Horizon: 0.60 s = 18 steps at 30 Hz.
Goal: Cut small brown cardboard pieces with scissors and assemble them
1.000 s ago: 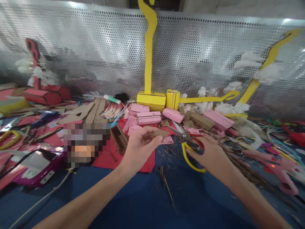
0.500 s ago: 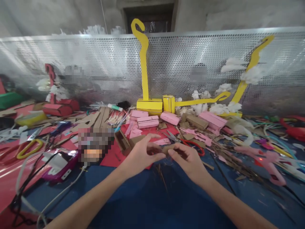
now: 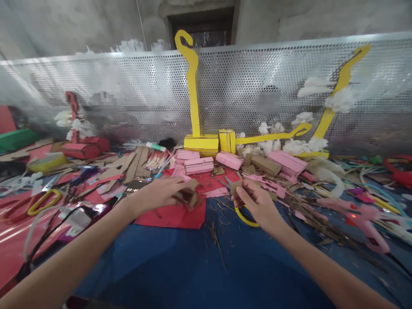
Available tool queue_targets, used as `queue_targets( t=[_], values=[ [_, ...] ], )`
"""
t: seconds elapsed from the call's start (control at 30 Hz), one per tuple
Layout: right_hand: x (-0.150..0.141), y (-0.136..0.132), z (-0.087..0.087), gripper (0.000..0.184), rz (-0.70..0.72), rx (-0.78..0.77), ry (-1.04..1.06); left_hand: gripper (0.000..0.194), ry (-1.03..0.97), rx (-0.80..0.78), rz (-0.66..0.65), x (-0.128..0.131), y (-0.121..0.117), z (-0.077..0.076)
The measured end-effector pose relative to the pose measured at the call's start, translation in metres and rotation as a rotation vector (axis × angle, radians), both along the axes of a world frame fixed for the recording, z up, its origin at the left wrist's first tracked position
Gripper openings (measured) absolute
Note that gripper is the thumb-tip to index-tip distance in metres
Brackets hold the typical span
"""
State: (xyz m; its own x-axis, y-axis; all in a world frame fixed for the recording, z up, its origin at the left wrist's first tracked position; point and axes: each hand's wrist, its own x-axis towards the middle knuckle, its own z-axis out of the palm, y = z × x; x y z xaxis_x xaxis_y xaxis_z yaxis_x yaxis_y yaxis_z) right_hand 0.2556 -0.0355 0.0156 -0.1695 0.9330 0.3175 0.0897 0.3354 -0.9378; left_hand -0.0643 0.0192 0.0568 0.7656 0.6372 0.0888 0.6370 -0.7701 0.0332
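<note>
My left hand (image 3: pixel 162 193) is closed around an open brown cardboard box (image 3: pixel 189 195), gripping it from above over the red sheet (image 3: pixel 174 218). Between the thumb and fingers of my right hand (image 3: pixel 254 201) is a small piece of cardboard (image 3: pixel 237 187). The scissors lie on the table behind and below that hand, with a yellow handle loop (image 3: pixel 246 218) showing; the rest of them is largely covered. Pink paper-covered boxes (image 3: pixel 198 165) sit just beyond my hands.
Yellow hook-shaped cutouts on boxes (image 3: pixel 201 143) stand against the perforated metal panel (image 3: pixel 141 94). To the right are a pink glue gun (image 3: pixel 357 214) with a lit red light and brown twigs (image 3: pixel 312 214). A phone (image 3: pixel 133 186) and yellow-handled scissors (image 3: pixel 45 202) lie left.
My right hand has let go of the scissors and taken the small cardboard piece from my left hand. My left hand has moved left and taken hold of the cardboard box.
</note>
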Motion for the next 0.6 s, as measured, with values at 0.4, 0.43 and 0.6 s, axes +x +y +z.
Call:
queue_targets(
  t=[0.4, 0.43, 0.6],
  values=[
    [-0.007, -0.013, -0.011, 0.028, 0.029, -0.181, 0.375, 0.078, -0.396, -0.14, -0.103, 0.097, -0.019, -0.009],
    [-0.009, -0.014, -0.011, 0.028, 0.045, -0.198, 0.398, 0.087, -0.424, -0.187, -0.101, 0.098, -0.021, -0.014],
    [-0.009, -0.02, -0.005, 0.027, 0.18, -0.213, 0.326, 0.054, -0.624, -0.173, -0.106, 0.097, -0.025, -0.031]
  ],
)
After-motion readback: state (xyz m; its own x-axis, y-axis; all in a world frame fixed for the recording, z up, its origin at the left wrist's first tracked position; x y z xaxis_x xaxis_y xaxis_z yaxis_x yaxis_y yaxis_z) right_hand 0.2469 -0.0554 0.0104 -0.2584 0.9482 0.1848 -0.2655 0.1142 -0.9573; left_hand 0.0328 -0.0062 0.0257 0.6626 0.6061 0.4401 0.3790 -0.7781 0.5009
